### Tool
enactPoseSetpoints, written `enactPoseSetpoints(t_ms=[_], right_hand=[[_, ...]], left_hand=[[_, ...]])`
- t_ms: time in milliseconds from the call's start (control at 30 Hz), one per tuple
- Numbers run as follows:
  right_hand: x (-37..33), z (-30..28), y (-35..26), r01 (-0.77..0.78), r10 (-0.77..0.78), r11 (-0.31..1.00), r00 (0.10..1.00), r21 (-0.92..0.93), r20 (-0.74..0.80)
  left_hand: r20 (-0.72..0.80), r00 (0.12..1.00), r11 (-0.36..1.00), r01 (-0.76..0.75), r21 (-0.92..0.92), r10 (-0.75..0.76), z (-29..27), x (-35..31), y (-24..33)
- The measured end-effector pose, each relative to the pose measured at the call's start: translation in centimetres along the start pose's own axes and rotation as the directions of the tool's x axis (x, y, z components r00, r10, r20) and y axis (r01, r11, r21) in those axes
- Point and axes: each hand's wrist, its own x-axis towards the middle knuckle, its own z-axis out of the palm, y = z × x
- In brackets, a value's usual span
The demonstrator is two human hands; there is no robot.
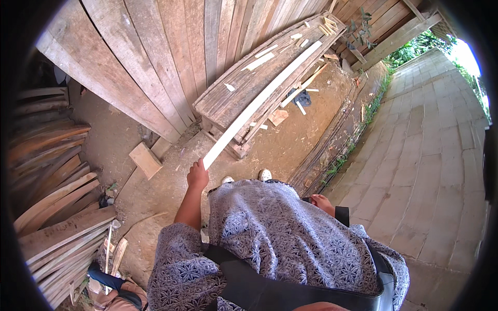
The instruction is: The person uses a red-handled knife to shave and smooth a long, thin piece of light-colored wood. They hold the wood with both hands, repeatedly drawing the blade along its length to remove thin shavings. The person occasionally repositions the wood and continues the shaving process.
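Observation:
My left hand [197,176] is closed around the near end of a long, pale wooden strip [259,100]. The strip slants away to the far right, its far part along the edge of a weathered wooden bench [228,103]. Beside my right hip, my right hand [322,203] is curled with a small dark thing at its fingers, too little of which shows to name. A black band wraps that wrist. Short wood offcuts [259,61] lie scattered over the bench top, with several small sticks [328,26] at its far end.
A plank wall [171,57] rises behind the bench. Stacked boards [57,202] fill the left side, where another person [116,293] is partly in view at the lower left. Scraps and a wood block [146,160] lie on the dirt floor. A block wall [415,145] runs along the right.

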Motion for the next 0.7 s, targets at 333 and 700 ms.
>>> enactPoseSetpoints(t_ms=[333,700], right_hand=[[2.0,1.0,-0.6,0.438,-0.375,0.838,0.896,-0.327,0.238],[9.4,-3.4,2.3,0.245,-0.097,0.838,0.946,-0.488,0.309]], left_hand=[[-0.017,0.993,0.985,0.110,-0.135,-0.114,0.0,1.5,-0.2],[-0.135,0.988,0.994,0.060,-0.093,-0.072,-0.1,2.3,0.2]])
